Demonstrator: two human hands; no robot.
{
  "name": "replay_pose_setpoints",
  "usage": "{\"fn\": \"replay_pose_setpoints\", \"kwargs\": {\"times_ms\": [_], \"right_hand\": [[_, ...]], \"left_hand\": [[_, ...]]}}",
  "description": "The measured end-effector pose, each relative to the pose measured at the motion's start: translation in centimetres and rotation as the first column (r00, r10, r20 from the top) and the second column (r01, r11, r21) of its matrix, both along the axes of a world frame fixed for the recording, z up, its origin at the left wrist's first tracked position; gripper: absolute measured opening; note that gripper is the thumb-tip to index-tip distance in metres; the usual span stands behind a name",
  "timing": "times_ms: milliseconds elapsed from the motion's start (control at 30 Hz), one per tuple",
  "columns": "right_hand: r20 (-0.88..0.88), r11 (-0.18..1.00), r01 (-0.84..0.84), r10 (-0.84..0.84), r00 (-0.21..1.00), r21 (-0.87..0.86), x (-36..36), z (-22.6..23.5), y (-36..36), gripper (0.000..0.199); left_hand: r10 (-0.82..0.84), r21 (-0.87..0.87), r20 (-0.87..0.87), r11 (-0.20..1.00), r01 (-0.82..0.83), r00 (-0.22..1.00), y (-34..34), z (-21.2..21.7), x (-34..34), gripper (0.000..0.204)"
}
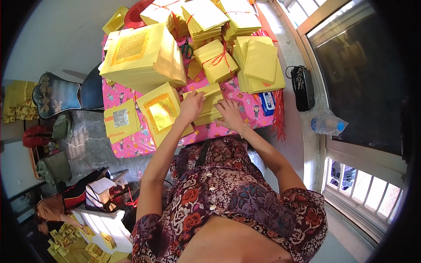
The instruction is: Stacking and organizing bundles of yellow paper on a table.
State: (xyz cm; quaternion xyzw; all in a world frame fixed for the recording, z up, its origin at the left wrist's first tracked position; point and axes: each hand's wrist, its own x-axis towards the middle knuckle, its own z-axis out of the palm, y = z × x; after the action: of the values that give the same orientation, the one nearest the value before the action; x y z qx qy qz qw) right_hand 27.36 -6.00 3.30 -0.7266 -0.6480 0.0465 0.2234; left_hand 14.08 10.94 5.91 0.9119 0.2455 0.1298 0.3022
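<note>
In front of me at the near edge of the table lies a stack of yellow paper sheets (209,115). My left hand (193,107) is closed at the stack's upper left, its fingertips pinching the raised yellow paper. My right hand (231,116) rests with fingers spread along the stack's right side. Just left of the stack is a pile of yellow paper with a shiny gold square (159,112). Farther left sits a smaller pile with a silver square (121,118).
A pink patterned cloth (127,147) covers the table. A tall block of yellow paper (144,55) stands far left. Bundles tied with red string (216,60) and green-handled scissors (187,49) lie behind. At right are a blue packet (267,104), red strands (279,116) and a wrapped bottle (329,125).
</note>
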Motion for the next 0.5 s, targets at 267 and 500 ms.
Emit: {"fn": "replay_pose_setpoints", "kwargs": {"times_ms": [267,500], "right_hand": [[-0.339,0.966,0.236,-0.259,0.905,-0.108,1.4,-2.2,1.4,0.024],[-0.350,0.789,0.463,-0.601,0.718,-0.405,3.9,-6.5,3.6,0.065]], "left_hand": [[-0.028,0.356,0.245,0.933,-0.063,0.969,-0.3,6.8,-8.4,0.044],[0.210,0.429,0.039,0.879,-0.207,0.977,0.9,2.4,-16.4,0.048]]}}
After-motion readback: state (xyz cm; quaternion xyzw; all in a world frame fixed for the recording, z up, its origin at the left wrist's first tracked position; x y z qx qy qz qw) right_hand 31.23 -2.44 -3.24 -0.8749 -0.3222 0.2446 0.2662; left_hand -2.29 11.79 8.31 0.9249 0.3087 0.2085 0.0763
